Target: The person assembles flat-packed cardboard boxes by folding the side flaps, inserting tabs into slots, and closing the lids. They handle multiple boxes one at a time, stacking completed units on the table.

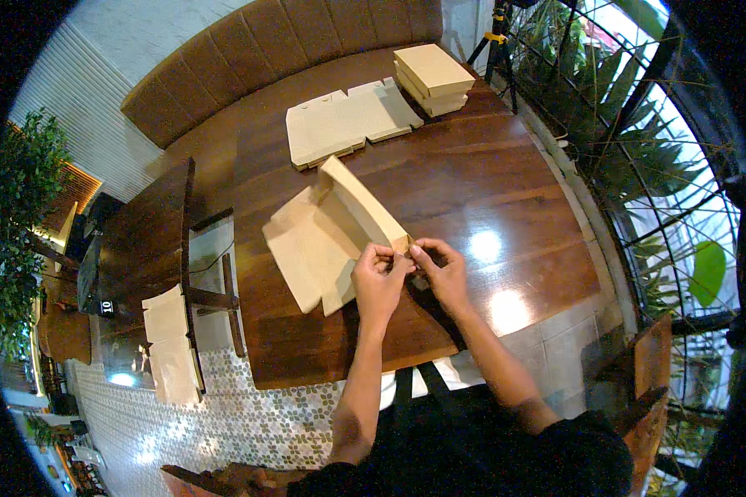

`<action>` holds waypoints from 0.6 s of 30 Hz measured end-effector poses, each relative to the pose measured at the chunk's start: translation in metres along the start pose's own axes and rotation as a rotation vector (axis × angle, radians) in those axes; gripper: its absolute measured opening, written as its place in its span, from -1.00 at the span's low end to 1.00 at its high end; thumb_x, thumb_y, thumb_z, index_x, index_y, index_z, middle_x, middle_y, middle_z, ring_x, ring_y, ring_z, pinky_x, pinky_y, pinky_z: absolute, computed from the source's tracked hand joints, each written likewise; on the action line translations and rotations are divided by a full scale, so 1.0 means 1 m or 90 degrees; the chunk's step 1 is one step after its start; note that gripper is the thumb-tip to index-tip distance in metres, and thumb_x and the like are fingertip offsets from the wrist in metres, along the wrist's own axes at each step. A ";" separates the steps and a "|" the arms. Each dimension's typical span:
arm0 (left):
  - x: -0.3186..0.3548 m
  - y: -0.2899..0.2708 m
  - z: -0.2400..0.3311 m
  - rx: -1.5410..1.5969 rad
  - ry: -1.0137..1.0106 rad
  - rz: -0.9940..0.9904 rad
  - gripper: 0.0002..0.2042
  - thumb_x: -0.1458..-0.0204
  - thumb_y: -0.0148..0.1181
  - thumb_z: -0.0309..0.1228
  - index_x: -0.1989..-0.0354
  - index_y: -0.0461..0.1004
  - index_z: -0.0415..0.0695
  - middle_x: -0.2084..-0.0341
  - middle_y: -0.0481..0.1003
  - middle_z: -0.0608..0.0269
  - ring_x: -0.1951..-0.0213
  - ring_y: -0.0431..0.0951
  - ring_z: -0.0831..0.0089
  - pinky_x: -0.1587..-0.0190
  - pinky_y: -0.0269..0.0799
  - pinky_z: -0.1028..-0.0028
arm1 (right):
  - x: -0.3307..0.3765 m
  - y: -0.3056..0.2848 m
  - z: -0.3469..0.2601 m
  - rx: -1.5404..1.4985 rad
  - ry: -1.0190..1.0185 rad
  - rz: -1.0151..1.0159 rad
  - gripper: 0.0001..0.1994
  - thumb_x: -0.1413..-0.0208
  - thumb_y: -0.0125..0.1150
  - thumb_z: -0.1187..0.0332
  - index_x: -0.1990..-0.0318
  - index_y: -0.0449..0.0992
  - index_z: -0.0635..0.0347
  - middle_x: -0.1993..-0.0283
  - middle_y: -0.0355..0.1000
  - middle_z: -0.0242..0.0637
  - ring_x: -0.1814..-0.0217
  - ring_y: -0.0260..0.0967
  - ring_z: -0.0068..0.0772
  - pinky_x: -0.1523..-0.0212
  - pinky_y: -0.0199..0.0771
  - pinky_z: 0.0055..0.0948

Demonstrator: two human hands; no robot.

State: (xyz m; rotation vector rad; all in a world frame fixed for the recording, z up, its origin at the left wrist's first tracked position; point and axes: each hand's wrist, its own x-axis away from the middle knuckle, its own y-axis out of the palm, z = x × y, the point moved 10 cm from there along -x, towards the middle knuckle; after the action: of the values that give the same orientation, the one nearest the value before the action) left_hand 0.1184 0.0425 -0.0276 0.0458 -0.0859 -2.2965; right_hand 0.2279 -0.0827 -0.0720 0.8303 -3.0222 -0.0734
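A partly folded brown cardboard box [307, 244] lies over the wooden table, one long side wall standing up and its other panels spread to the left. At the near right corner of that wall, my left hand [379, 277] pinches the cardboard with thumb and fingers. Close against it, my right hand [441, 269] grips the same corner, its thumb and forefinger pressed together on a small flap. The fingertips of both hands almost meet there and partly hide the flap.
Flat cardboard blanks [340, 124] lie stacked at the table's far side, beside a pile of folded boxes [433, 73]. Another cardboard sheet [171, 348] rests on a second table at left. A brown padded bench [282, 41] runs behind; a metal grille with plants borders the right.
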 end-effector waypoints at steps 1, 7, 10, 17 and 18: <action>0.001 -0.001 0.000 0.031 -0.014 -0.001 -0.90 -0.19 0.27 -0.60 0.29 0.47 -0.35 0.38 0.63 0.10 0.32 0.71 0.43 0.25 0.65 0.50 | 0.001 0.001 -0.007 -0.009 -0.017 -0.006 -0.79 -0.24 0.41 0.31 0.13 0.68 0.29 0.19 0.66 -0.32 0.18 0.53 -0.55 0.06 0.53 -0.47; 0.008 -0.007 0.035 -0.032 0.038 -0.048 -0.83 -0.19 0.36 -0.54 0.15 0.54 -0.37 0.25 0.59 0.14 0.19 0.66 0.43 0.17 0.66 0.47 | 0.009 -0.006 -0.061 0.008 -0.125 0.001 -0.86 -0.19 0.45 0.38 0.20 0.69 0.27 0.24 0.64 -0.32 0.20 0.53 -0.56 0.11 0.52 -0.51; 0.013 -0.012 0.058 -0.139 0.093 -0.010 -0.79 -0.16 0.40 -0.53 0.12 0.58 -0.40 0.19 0.56 0.18 0.15 0.61 0.49 0.11 0.61 0.50 | 0.012 -0.004 -0.086 0.002 -0.157 -0.007 -0.87 -0.15 0.48 0.41 0.22 0.70 0.27 0.25 0.63 -0.32 0.20 0.53 -0.54 0.13 0.52 -0.51; 0.020 -0.031 0.093 -0.062 0.121 0.065 -0.82 -0.17 0.41 -0.50 0.15 0.64 -0.38 0.17 0.62 0.14 0.15 0.64 0.43 0.11 0.63 0.49 | 0.020 0.007 -0.125 0.059 -0.196 -0.045 -0.87 -0.12 0.50 0.42 0.22 0.72 0.25 0.25 0.64 -0.29 0.20 0.53 -0.52 0.14 0.53 -0.49; 0.023 -0.031 0.101 -0.039 0.150 0.052 -0.81 -0.16 0.42 -0.49 0.14 0.65 -0.36 0.16 0.62 0.15 0.13 0.63 0.45 0.11 0.63 0.50 | 0.021 0.007 -0.126 0.053 -0.184 -0.047 -0.87 -0.12 0.50 0.42 0.22 0.73 0.25 0.25 0.64 -0.29 0.21 0.54 -0.52 0.14 0.53 -0.49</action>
State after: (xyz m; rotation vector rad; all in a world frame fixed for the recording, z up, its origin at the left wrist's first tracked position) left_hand 0.0739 0.0507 0.0701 0.2747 0.1015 -2.1935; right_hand 0.2082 -0.0926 0.0542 1.0206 -3.2817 -0.0756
